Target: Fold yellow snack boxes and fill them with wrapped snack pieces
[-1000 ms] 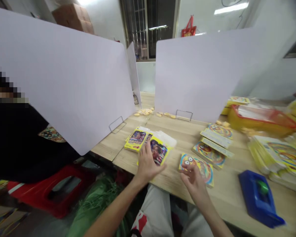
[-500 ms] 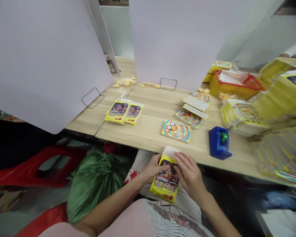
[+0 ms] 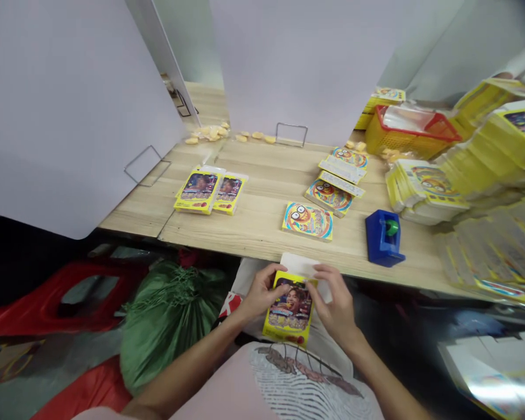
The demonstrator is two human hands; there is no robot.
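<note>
Both my hands hold one yellow picture packet (image 3: 289,309) over my lap, just below the table's front edge. My left hand (image 3: 262,290) grips its upper left side, fingers curled round it. My right hand (image 3: 335,303) pinches its white top flap at the upper right. On the wooden table (image 3: 262,224) lie two more such packets (image 3: 210,191) side by side at the left. A colourful cartoon card stack (image 3: 307,220) rests near the middle, with further stacks (image 3: 336,181) behind it.
A blue tape dispenser (image 3: 382,238) sits right of the cards. Piles of yellow packs (image 3: 424,186) and a yellow-red basket (image 3: 409,135) crowd the right side. White divider boards (image 3: 70,111) stand at the back and left. A green bag (image 3: 168,318) and red stool (image 3: 48,303) are below.
My left hand took a packet from the table and brought it down to my lap; my right hand joined it. Since then the packet has turned a little and the right fingers moved to the flap.
</note>
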